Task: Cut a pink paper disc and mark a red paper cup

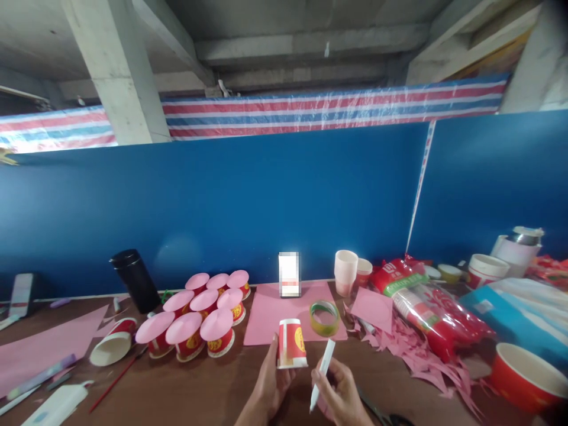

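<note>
Currently, before the pink sheet (266,319), a red cup (288,343) is gripped by the left hand (268,383), a marker (327,356) by the right hand (338,386); the brown tabletop (177,393) is backed by a blue partition (266,195) and, left of that sheet, occupied by 9 pink-topped cups (216,324).

A makeshift craft workshop in a raw concrete building: a bare pillar (119,77) and beams (310,46) show beyond striped plastic sheeting (332,109) and a blue partition (266,195); the worktable (177,393) carries paper cups (289,343), pink scraps (421,354) and tape (326,330). The dim background is hard to read.
</note>
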### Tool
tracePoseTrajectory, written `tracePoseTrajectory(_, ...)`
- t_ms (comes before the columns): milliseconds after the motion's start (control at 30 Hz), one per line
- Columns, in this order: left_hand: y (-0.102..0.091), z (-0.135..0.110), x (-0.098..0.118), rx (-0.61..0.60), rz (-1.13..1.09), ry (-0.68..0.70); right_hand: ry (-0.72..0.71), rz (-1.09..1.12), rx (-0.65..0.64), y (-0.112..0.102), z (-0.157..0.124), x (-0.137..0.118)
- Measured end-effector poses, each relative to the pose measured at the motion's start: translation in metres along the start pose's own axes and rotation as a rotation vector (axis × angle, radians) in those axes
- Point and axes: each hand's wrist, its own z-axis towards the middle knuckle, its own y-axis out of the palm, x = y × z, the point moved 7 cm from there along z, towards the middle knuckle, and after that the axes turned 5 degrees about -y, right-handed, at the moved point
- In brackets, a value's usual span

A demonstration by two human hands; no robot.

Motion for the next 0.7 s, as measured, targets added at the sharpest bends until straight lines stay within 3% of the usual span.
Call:
tracePoseTrajectory(167,0.0019,-0.0006,0.0010,0.007,0.010,0.010,0.085,0.149,0.002,0.0028,-0.0010,0.0009)
tracePoseTrajectory(467,-0.0017,0.0002,0.0013,-0.011,-0.047,0.005,0.011,0.088,0.037,-0.0013,0.0025,0.0057)
tracePoseTrajectory(700,0.0034,-0.0008,-0.0002,-0.071,-0.037,0.016,0.037,0.055,-0.003,0.0006,0.0021,0.0054)
